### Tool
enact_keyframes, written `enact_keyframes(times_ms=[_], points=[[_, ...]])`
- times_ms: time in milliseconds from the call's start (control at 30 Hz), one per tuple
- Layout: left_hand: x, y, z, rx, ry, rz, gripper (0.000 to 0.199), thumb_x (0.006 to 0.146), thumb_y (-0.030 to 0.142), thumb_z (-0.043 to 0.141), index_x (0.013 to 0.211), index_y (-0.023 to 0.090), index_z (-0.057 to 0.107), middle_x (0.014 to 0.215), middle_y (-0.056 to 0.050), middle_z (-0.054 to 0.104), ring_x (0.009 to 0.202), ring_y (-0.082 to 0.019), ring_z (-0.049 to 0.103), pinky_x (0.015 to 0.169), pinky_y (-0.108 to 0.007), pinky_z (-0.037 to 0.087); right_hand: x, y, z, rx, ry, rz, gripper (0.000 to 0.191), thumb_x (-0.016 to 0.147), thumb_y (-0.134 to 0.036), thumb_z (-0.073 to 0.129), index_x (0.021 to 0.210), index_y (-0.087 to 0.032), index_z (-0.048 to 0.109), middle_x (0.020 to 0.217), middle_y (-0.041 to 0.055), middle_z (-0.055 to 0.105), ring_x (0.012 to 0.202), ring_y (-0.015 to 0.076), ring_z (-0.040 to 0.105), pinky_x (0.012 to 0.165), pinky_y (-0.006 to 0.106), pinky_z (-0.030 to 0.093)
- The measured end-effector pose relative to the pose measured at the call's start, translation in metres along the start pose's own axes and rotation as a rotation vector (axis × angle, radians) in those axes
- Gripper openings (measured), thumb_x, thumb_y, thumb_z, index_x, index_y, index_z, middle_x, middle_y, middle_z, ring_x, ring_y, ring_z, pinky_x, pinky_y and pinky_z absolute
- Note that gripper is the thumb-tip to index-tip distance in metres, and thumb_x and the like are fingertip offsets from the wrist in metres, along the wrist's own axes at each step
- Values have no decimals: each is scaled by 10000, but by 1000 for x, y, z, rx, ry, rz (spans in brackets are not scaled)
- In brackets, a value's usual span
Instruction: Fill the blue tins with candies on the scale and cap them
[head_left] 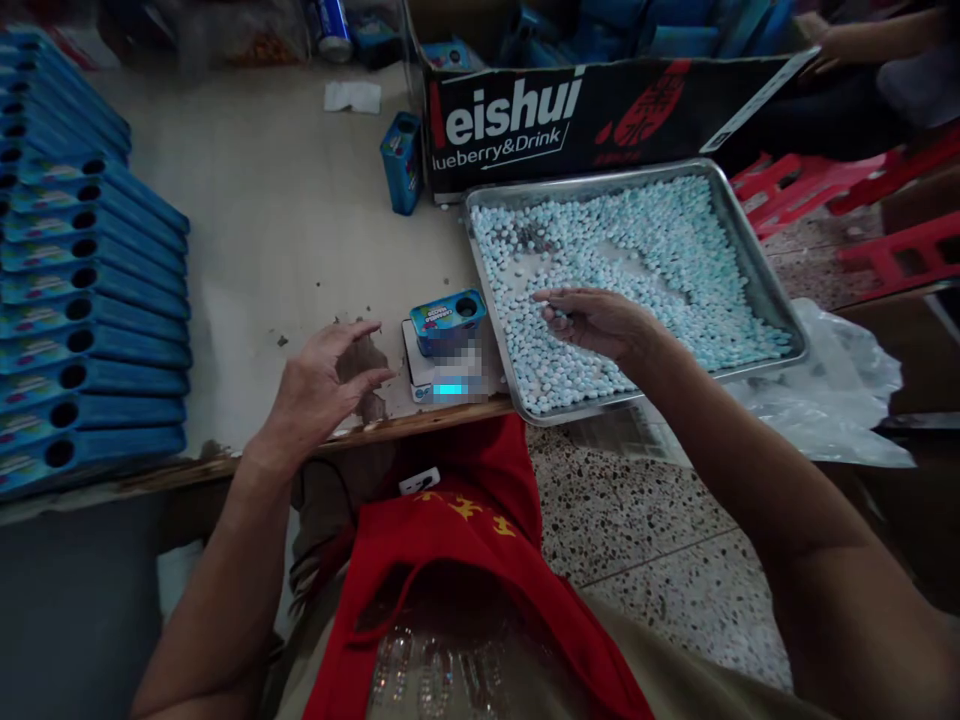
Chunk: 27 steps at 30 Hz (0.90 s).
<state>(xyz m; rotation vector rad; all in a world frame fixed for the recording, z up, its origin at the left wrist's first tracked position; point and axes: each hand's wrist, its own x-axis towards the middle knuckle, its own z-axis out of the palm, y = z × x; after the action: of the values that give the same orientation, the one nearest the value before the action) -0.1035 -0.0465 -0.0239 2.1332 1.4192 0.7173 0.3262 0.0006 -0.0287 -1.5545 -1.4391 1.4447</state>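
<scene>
My left hand [319, 385] hovers over the table's front edge, thumb and fingers spread with nothing between them. To its right, a small blue tin [450, 325] with a round hole in its top rests on a small white scale [421, 385] whose display is lit. Over the left part of a metal tray [585, 180], my right hand [592, 318] has its thumb and fingers pinched together. Whatever it may hold is hidden. Pale blue and white candies [675, 230] cover much of the tray.
Stacked blue tins [127, 360] fill the left side. Another tin [403, 165] stands beside a black carton [510, 150] holding blue tins. A paper scrap [352, 97] and can [331, 30] lie farther back. Red stools [817, 185], a plastic bag [832, 390] and another person's arm [877, 40] are right.
</scene>
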Motion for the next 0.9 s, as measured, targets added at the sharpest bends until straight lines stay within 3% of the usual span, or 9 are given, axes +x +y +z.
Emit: enact_keyframes(times_ms=[100, 233, 333, 433, 567, 700, 800, 900], points=[[-4, -7, 2, -14, -5, -4, 517, 1010, 518, 856, 1479, 320, 765, 1471, -102, 811, 1399, -370, 768, 1276, -566, 611, -9, -24, 9, 22, -6, -31, 322, 1037, -569, 756, 1060, -252, 803, 817, 34, 692, 688, 174, 613, 658, 345, 588], [-7, -9, 4, -24, -5, -27, 520, 989, 451, 864, 1482, 318, 762, 1488, -93, 807, 1409, -365, 759, 1279, -572, 607, -18, -75, 31, 80, -95, -109, 423, 962, -658, 891, 1019, -245, 813, 795, 6, 680, 675, 135, 567, 602, 276, 497], [-9, -9, 0, -39, -15, -40, 542, 978, 437, 869, 1496, 325, 754, 1506, -90, 798, 1422, -366, 748, 1282, -579, 605, -17, -110, 51, -108, -142, -183, 397, 1013, -649, 856, 972, -256, 814, 763, 15, 672, 681, 157, 563, 605, 300, 464], [-12, -12, -5, -54, -24, -38, 521, 993, 475, 852, 1490, 355, 753, 1509, -78, 793, 1425, -362, 747, 1286, -568, 613, -11, -131, 65, -389, -170, -268, 322, 1051, -549, 819, 930, -250, 816, 725, 7, 654, 692, 167, 565, 650, 323, 445], [-17, -20, -7, -72, -17, -23, 488, 1003, 500, 837, 1464, 362, 759, 1502, -78, 794, 1423, -371, 754, 1273, -573, 632, -2, -132, 71, -659, -159, -360, 243, 1020, -490, 826, 987, -251, 858, 725, -10, 643, 723, 170, 587, 692, 331, 421], [-19, -24, -4, -64, -33, -37, 527, 987, 444, 837, 1496, 345, 741, 1539, -84, 775, 1442, -368, 746, 1284, -573, 623, -1, -126, 73, -700, -151, -376, 249, 970, -519, 873, 1041, -280, 870, 746, -17, 626, 731, 179, 575, 688, 343, 412], [-18, -22, -5, -68, -41, -32, 541, 984, 427, 843, 1508, 349, 735, 1547, -83, 771, 1443, -368, 747, 1281, -577, 626, -4, -120, 69, -566, -136, -343, 318, 936, -576, 901, 989, -274, 817, 757, -8, 609, 738, 189, 553, 682, 350, 434], [-18, -18, -10, -57, -38, -55, 545, 982, 423, 854, 1510, 351, 735, 1526, -76, 783, 1426, -363, 751, 1270, -567, 626, -4, -97, 49, -248, -45, -260, 411, 928, -652, 882, 916, -282, 705, 762, -5, 566, 700, 183, 501, 641, 343, 438]])
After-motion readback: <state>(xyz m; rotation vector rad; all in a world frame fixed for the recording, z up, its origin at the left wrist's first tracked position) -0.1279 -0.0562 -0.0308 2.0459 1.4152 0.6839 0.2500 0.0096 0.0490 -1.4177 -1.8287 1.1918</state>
